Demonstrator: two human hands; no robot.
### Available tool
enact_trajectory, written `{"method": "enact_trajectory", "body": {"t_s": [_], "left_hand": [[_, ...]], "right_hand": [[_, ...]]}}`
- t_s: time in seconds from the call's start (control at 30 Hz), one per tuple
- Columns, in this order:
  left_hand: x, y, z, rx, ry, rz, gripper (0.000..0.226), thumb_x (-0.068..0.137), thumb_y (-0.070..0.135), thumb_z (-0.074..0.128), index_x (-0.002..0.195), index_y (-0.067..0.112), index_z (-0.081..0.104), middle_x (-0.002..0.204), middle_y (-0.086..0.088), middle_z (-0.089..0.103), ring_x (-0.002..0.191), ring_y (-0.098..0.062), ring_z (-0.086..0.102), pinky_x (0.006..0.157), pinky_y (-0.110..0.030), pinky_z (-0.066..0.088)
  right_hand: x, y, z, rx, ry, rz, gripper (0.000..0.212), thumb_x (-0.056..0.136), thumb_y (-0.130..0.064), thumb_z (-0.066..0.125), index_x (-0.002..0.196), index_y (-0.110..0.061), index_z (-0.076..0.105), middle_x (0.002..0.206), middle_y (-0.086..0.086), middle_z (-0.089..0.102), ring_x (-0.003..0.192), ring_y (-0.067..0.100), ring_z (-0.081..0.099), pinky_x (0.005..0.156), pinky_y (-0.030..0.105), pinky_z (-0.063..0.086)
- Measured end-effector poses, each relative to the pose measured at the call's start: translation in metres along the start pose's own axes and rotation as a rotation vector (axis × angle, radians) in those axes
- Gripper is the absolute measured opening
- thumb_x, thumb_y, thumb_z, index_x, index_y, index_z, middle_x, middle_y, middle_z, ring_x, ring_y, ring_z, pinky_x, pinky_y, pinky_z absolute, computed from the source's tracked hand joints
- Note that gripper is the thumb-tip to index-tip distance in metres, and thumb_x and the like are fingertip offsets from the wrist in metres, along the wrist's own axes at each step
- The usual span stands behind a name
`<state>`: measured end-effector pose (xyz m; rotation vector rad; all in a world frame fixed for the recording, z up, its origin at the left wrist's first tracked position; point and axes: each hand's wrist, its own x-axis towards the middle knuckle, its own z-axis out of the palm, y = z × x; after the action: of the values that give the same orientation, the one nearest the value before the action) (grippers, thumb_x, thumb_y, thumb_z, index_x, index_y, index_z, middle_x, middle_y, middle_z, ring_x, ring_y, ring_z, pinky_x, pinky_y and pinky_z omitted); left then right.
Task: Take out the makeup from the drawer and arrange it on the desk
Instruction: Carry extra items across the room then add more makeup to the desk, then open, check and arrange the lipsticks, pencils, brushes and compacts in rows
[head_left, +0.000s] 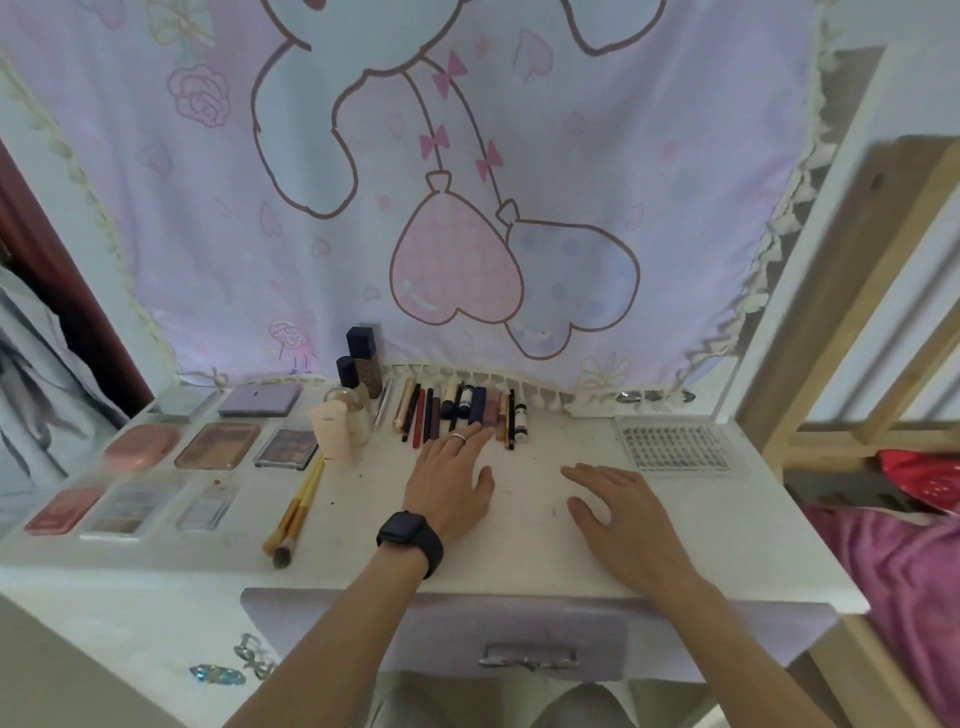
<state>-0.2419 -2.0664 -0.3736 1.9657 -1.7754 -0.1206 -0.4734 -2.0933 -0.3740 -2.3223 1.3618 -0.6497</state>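
Makeup lies in rows on the white desk (524, 551). Several palettes and compacts (217, 445) fill the left side. Two brushes (295, 512) lie beside them. Bottles (358, 384) and a cream tube (332, 434) stand at the back. A row of pencils and lipsticks (457, 415) lies at back centre. My left hand (451, 480), with a ring and a black watch, lies flat with its fingertips touching that row. My right hand (618, 512) rests flat on the bare desktop, holding nothing. The lilac drawer (441, 634) below is closed.
A tray of false lashes (675, 447) sits at the back right. A pink cartoon cloth (467, 208) hangs behind the desk. A wooden frame (857, 312) and red and pink fabric (914, 571) lie to the right. Hair clips (244, 665) hang on the desk's front left.
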Motion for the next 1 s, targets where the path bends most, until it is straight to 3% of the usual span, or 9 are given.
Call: {"method": "enact_trajectory", "body": {"t_s": [0.13,0.4,0.67,0.83,1.0], "left_hand": [[-0.027,0.032,0.003,-0.112,-0.048,0.015,0.051,0.099,0.029,0.050,0.149,0.029,0.039,0.153,0.006,0.042,0.141,-0.016,0.034,0.118,-0.031,0.025],[-0.046,0.088,0.026,-0.213,-0.176,0.112,0.050,0.099,0.032,0.052,0.148,0.030,0.039,0.153,0.009,0.039,0.141,-0.012,0.031,0.117,-0.031,0.028],[-0.004,0.136,0.063,-0.110,-0.269,0.186,0.058,0.098,0.037,0.051,0.152,0.027,0.032,0.161,0.004,0.025,0.147,-0.016,0.022,0.119,-0.031,0.023],[0.033,0.159,0.090,-0.002,-0.293,0.215,0.063,0.099,0.041,0.049,0.155,0.026,0.024,0.165,0.002,0.014,0.150,-0.018,0.014,0.122,-0.034,0.017],[0.063,0.160,0.110,0.144,-0.316,0.227,0.062,0.102,0.044,0.036,0.158,0.028,0.014,0.166,0.005,0.009,0.153,-0.014,0.002,0.124,-0.042,0.005]], "right_hand": [[-0.054,0.015,-0.004,0.013,0.065,0.075,0.035,0.100,-0.032,0.057,0.134,-0.034,0.060,0.138,-0.020,0.054,0.137,0.006,0.035,0.111,0.016,0.021],[-0.099,0.060,-0.022,-0.015,0.141,0.186,0.028,0.098,-0.029,0.060,0.124,-0.026,0.069,0.132,-0.011,0.063,0.133,0.013,0.042,0.111,0.022,0.028],[-0.075,0.128,-0.052,-0.174,0.150,0.261,0.035,0.101,-0.037,0.048,0.129,-0.026,0.065,0.135,-0.009,0.062,0.134,0.020,0.045,0.114,0.029,0.029],[-0.060,0.155,-0.053,-0.197,0.203,0.256,0.051,0.094,-0.045,0.037,0.126,-0.019,0.068,0.134,-0.002,0.064,0.130,0.023,0.052,0.114,0.036,0.037],[-0.071,0.154,-0.045,-0.239,0.312,0.219,0.048,0.098,-0.044,0.039,0.125,-0.021,0.071,0.134,-0.005,0.065,0.130,0.016,0.055,0.112,0.029,0.033]]}}
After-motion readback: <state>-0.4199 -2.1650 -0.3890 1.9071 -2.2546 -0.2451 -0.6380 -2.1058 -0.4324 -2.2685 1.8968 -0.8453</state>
